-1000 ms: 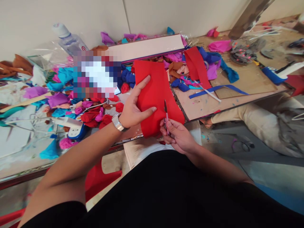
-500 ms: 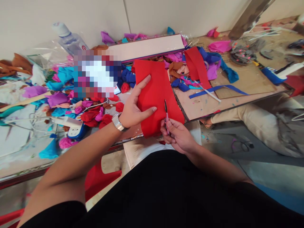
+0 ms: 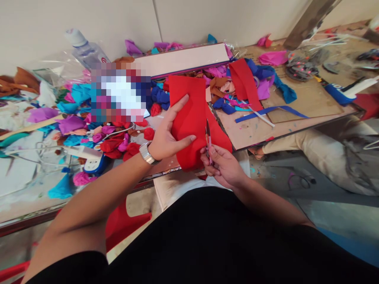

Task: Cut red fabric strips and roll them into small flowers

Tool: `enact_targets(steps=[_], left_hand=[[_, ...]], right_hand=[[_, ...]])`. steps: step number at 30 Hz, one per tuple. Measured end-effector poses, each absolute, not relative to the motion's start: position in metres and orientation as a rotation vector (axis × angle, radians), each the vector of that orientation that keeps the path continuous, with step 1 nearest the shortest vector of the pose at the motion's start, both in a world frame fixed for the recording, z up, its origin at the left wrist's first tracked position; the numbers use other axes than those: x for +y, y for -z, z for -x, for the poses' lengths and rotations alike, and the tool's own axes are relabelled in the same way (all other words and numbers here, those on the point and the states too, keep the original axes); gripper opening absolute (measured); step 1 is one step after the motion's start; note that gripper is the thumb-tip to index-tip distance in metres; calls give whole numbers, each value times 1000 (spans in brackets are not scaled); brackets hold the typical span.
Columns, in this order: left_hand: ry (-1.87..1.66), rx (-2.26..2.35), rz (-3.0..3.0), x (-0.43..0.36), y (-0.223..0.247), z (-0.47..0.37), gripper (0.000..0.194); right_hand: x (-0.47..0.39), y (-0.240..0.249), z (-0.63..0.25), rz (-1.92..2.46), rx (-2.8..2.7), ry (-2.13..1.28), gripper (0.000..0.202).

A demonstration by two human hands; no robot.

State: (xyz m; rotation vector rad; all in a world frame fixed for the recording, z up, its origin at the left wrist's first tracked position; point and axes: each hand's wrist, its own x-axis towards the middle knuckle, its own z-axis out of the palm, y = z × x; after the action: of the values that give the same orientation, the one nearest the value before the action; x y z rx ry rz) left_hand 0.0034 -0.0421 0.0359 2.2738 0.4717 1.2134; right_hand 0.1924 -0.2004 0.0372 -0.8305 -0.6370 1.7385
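Note:
A red sheet [image 3: 189, 106], crepe paper or thin cloth, lies over the table's front edge. My left hand [image 3: 170, 136] rests on its left side, fingers stretched and thumb spread apart, pressing flat. Small scissors [image 3: 208, 140] with pinkish handles are held in my right hand [image 3: 219, 161], its fingers wrapped round the handles. The blades point away from me, at a cut running lengthwise through the sheet. Right of the cut, a red strip [image 3: 219, 136] slants off towards the right. The lower end of the sheet is partly hidden by my right hand.
Crumpled coloured scraps [image 3: 71, 124] cover the left of the table. A water bottle [image 3: 89, 49] stands behind, and a long pale box [image 3: 183, 59] lies at the back. Power strips [image 3: 96, 161] with cables lie nearby. Another person's leg [image 3: 314, 152] is at the right.
The scissors have shifted slightly towards me and their blades look more spread. The strip right of the cut has sagged, widening the gap. My left hand stays almost still.

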Motion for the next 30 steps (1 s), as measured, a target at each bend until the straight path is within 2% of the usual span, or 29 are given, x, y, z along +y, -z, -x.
enact_targets(steps=[7, 14, 30], left_hand=[[-1204, 495, -2265, -44, -37, -3, 103], [-1207, 611, -2245, -51, -45, -5, 95], [-1373, 769, -2145, -49, -50, -4, 44]], right_hand=[[-200, -35, -191, 848, -643, -1733, 41], [-200, -36, -191, 856, -640, -1735, 41], [-204, -29, -195, 921, -760, -1764, 50]])
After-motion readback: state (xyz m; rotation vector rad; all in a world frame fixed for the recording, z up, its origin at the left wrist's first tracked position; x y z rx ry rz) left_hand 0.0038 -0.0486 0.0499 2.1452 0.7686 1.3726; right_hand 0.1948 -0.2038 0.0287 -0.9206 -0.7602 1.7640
